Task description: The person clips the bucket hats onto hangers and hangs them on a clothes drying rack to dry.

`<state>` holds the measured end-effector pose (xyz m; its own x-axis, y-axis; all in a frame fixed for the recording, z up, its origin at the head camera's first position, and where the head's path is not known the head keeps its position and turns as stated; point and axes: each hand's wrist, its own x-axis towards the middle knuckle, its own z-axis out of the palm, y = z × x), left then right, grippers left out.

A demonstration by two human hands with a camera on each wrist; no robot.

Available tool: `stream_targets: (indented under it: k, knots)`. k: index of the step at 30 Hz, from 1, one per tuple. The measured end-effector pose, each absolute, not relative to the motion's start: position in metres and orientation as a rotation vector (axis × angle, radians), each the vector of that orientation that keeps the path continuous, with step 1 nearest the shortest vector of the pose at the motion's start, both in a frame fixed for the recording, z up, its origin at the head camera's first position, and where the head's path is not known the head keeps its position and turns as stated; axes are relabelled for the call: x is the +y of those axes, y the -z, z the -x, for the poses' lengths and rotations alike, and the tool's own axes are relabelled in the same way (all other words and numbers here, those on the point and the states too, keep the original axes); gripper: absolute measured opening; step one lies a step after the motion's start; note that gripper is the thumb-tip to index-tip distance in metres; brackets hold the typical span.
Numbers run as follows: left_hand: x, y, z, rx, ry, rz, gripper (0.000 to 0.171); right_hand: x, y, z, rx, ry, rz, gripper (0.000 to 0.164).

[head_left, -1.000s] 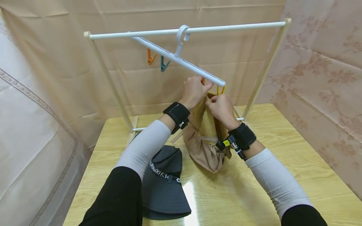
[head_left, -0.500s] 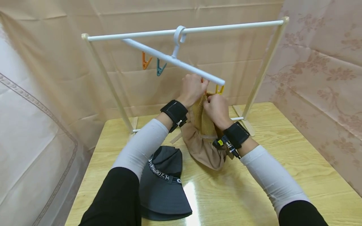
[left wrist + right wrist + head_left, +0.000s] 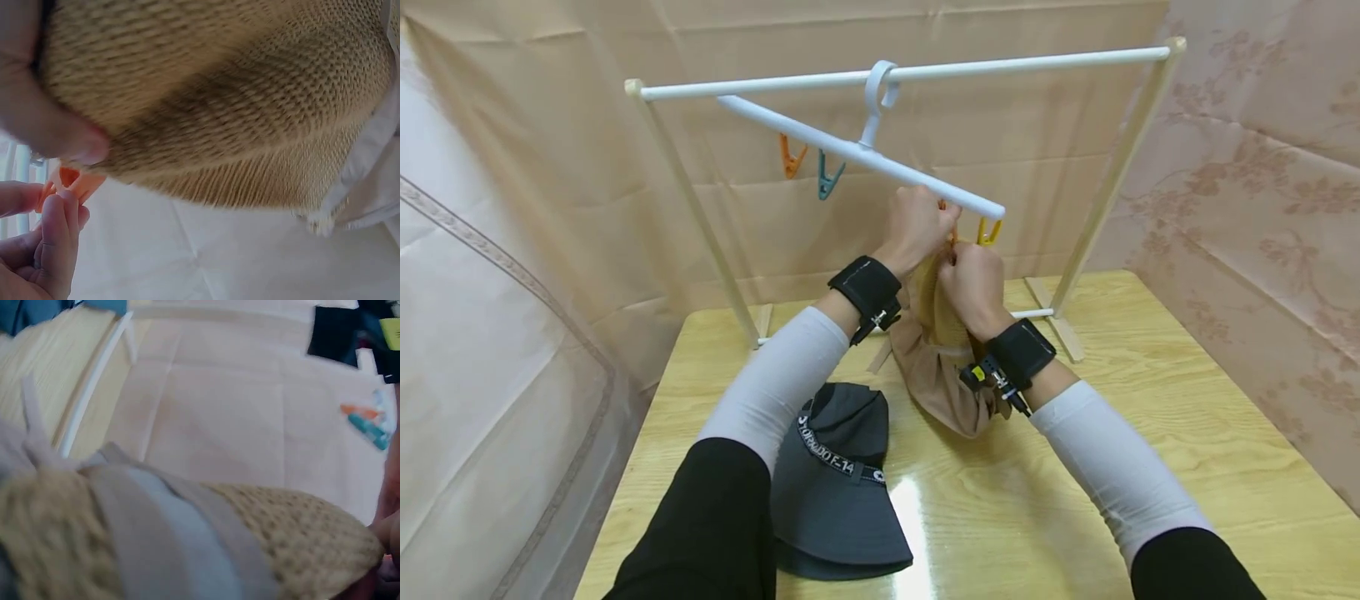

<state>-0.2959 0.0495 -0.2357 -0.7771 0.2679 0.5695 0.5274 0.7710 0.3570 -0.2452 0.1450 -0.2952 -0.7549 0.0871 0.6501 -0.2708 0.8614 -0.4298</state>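
A tan hat point(image 3: 946, 392) with a woven brim point(image 3: 250, 112) hangs below the right end of a white hanger point(image 3: 820, 138). My right hand point(image 3: 974, 285) grips the brim edge just under the hanger; its thumb presses the weave in the left wrist view. Beside it, my left hand point(image 3: 917, 221) pinches an orange clip point(image 3: 74, 181) on the hanger. The brim edge is right by this clip; whether it sits between the clip's jaws cannot be told. A yellow clip point(image 3: 988, 232) hangs at the hanger's right tip.
The hanger hooks over a white rod point(image 3: 1030, 64) of a standing frame. Another orange clip point(image 3: 791, 157) and a teal clip point(image 3: 829, 177) hang on its left half. A dark grey hat point(image 3: 838, 508) lies on the wooden table point(image 3: 1150, 433) in front.
My right hand has moved up and closer to my left hand, lifting the tan hat slightly. The hanger has swung a little. My left hand stays at the orange clip.
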Motion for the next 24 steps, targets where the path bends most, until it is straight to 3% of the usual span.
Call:
stream_targets:
  k: [24]
  knots:
    - [0.051,0.243,0.298,-2.472,0.767,0.623,0.042,0.151,0.296,0.246,-2.24,-0.77,-0.109,0.032]
